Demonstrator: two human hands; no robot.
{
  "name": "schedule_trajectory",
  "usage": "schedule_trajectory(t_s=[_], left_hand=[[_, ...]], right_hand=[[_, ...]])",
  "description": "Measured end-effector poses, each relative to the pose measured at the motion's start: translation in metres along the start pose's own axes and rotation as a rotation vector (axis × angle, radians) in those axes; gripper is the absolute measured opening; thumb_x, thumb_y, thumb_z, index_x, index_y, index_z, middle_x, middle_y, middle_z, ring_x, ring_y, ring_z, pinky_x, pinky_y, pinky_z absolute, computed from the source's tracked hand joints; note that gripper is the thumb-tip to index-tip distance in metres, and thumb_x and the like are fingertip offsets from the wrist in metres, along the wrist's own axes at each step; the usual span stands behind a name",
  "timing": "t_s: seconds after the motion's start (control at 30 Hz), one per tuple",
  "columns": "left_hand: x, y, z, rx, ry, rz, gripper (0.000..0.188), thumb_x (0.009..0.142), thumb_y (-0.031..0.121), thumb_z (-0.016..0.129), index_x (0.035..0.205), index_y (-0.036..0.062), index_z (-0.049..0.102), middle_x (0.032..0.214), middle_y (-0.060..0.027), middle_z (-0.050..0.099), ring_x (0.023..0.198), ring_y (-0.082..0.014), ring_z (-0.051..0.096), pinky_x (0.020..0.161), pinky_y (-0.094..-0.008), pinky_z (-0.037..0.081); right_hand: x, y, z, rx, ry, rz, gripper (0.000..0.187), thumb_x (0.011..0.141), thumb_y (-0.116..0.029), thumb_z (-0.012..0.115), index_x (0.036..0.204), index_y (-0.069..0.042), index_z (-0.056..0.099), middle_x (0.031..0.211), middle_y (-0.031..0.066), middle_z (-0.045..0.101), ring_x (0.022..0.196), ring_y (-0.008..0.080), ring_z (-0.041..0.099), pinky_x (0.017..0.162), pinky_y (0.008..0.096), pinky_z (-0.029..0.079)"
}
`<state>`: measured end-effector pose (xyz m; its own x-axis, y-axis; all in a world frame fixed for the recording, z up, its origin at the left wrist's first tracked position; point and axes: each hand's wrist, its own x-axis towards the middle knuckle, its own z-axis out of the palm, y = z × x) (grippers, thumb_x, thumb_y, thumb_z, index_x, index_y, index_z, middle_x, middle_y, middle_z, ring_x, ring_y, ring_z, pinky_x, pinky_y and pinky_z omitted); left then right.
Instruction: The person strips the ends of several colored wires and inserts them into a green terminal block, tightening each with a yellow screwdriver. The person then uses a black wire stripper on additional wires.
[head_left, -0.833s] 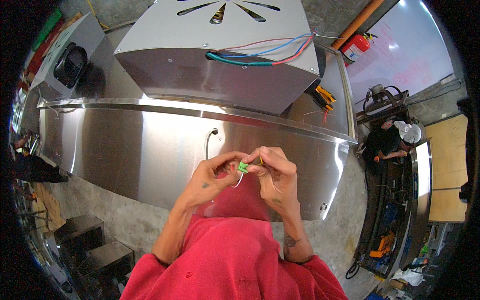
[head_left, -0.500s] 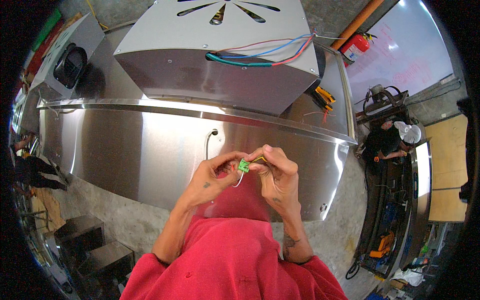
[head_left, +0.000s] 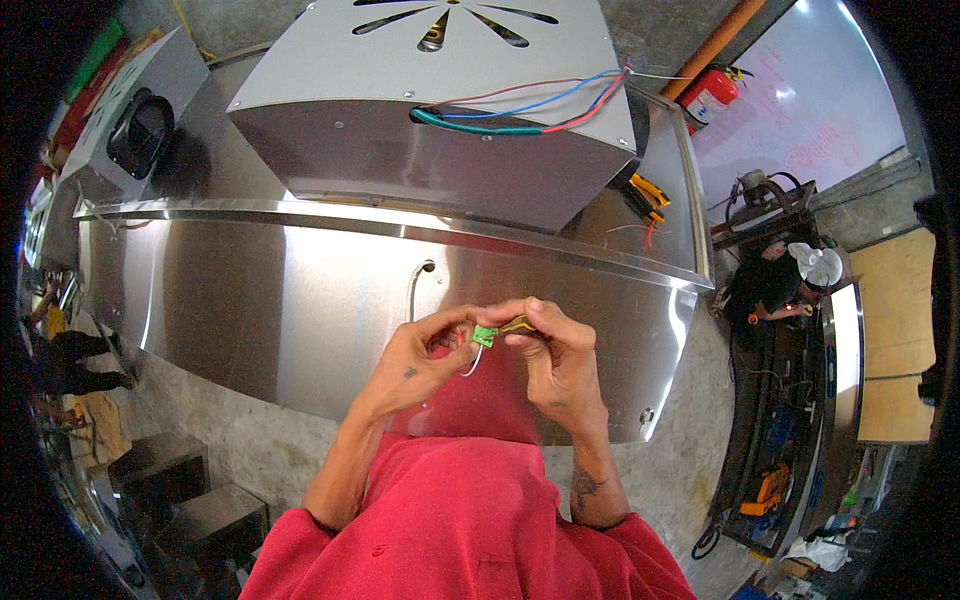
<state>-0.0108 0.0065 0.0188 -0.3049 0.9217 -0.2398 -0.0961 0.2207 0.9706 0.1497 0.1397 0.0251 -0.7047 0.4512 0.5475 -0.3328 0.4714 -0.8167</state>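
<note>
My left hand (head_left: 412,357) pinches a small green terminal connector (head_left: 484,336) between thumb and fingertips, in front of my red shirt. A white wire (head_left: 475,361) curves down from the connector, and a bit of red shows inside the curled left fingers. My right hand (head_left: 562,360) is closed at the connector's right side. From its fingertips a short, thin yellow-and-dark piece (head_left: 516,325) points at the connector; its kind is too small to tell. Both hands are over the front of a stainless steel panel (head_left: 220,300).
A grey-topped metal box (head_left: 430,170) stands ahead, with coloured wires (head_left: 530,128) on it. Yellow-and-black pliers (head_left: 648,198) lie right of it. A grey cable (head_left: 413,290) leaves a panel hole. A second box (head_left: 125,110) is far left. At right, a person (head_left: 775,285) bends over a workbench.
The right fingers have turned, and the piece at their tips now shows dark along with yellow. The connector has tilted and shifted slightly left and down, still in the left hand.
</note>
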Motion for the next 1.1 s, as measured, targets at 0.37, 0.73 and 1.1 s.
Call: schedule_trajectory(t_s=[0.37, 0.73, 1.1], left_hand=[[-0.002, -0.003, 0.008, -0.007, 0.006, -0.020, 0.044, 0.097, 0.007, 0.074, 0.140, 0.0013, 0.067, 0.107, -0.0016, 0.069, 0.097, -0.0079, 0.062, 0.087, -0.0255, 0.054], [0.000, 0.003, 0.008, -0.033, 0.005, 0.003, 0.041, 0.096, 0.001, 0.070, 0.137, 0.0031, 0.068, 0.101, 0.0008, 0.066, 0.096, -0.0078, 0.060, 0.085, -0.0256, 0.054], [-0.003, 0.004, 0.011, -0.050, 0.022, 0.002, 0.037, 0.098, 0.002, 0.070, 0.135, 0.0055, 0.070, 0.100, 0.0015, 0.065, 0.092, -0.0069, 0.059, 0.084, -0.0249, 0.053]], right_hand=[[0.000, -0.002, -0.001, 0.032, -0.075, 0.032, 0.061, 0.102, 0.017, 0.051, 0.152, -0.016, 0.040, 0.126, 0.0222, 0.064, 0.108, 0.0270, 0.071, 0.091, 0.0340, 0.061], [-0.002, 0.003, -0.002, -0.009, -0.011, 0.065, 0.061, 0.100, 0.019, 0.053, 0.149, -0.014, 0.044, 0.120, 0.0208, 0.065, 0.103, 0.0267, 0.072, 0.090, 0.0344, 0.061], [-0.006, 0.003, 0.016, -0.062, 0.173, 0.069, 0.054, 0.096, 0.015, 0.063, 0.143, -0.011, 0.062, 0.108, 0.0165, 0.066, 0.093, 0.0250, 0.072, 0.081, 0.0315, 0.064]])
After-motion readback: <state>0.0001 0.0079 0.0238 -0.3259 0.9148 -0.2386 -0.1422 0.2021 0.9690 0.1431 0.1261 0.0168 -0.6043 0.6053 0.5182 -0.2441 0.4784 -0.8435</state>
